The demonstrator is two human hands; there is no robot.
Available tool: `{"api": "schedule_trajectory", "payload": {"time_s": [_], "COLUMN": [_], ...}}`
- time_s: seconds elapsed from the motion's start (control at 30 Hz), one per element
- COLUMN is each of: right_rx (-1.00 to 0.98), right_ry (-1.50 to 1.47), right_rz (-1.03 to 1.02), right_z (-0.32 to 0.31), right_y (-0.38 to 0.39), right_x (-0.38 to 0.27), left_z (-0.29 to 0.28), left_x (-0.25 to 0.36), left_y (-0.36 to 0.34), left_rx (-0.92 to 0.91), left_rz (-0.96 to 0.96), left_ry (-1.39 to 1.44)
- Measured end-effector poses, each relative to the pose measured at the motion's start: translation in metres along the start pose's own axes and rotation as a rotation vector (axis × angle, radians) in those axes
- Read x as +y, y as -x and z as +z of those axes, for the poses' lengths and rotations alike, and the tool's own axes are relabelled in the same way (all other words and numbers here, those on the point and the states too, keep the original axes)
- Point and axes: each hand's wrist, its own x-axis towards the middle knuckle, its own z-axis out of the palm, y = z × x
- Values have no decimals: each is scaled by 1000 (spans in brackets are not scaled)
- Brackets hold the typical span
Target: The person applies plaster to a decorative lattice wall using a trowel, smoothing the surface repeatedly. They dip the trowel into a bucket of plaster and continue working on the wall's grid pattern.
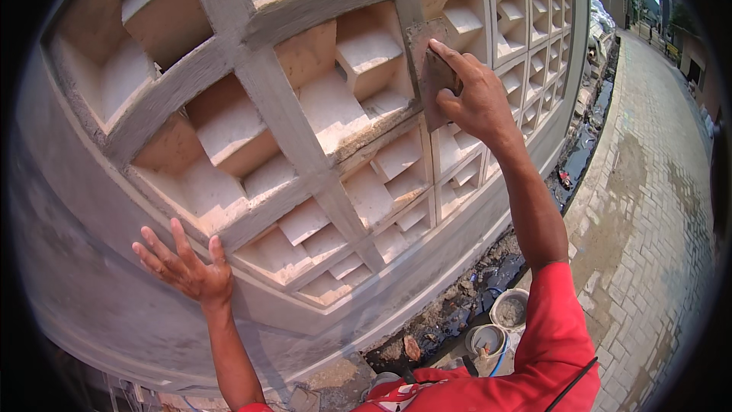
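A wall of pale concrete breeze blocks (366, 53) with grey mortar joints fills most of the head view. My right hand (473, 95) grips a thin, grey-brown flat trowel (429, 46), pressed upright along a vertical joint between the blocks, with my index finger stretched along its face. My left hand (183, 271) is open, its fingers spread against the smooth grey plastered band (114, 198) at the lower left of the blocks. The trowel's handle is hidden behind my fingers.
Below the wall runs a gutter (435, 336) with dark water and rubble. Two buckets, one holding grey mix (511, 311), the other (488, 339) beside it, stand near my right side. A paved lane (659, 206) runs along the right, with distant figures far up it.
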Motion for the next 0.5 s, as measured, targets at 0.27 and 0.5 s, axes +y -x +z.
{"api": "schedule_trajectory", "payload": {"time_s": [0.27, 0.5], "right_rx": [-221, 76], "right_ry": [15, -4], "right_rz": [93, -103], "right_z": [27, -18], "right_y": [71, -54], "right_x": [19, 0], "left_z": [0, 0], "left_x": [0, 0], "left_y": [3, 1], "left_rx": [-20, -16], "left_rz": [-20, -7], "left_ry": [-14, -17]}}
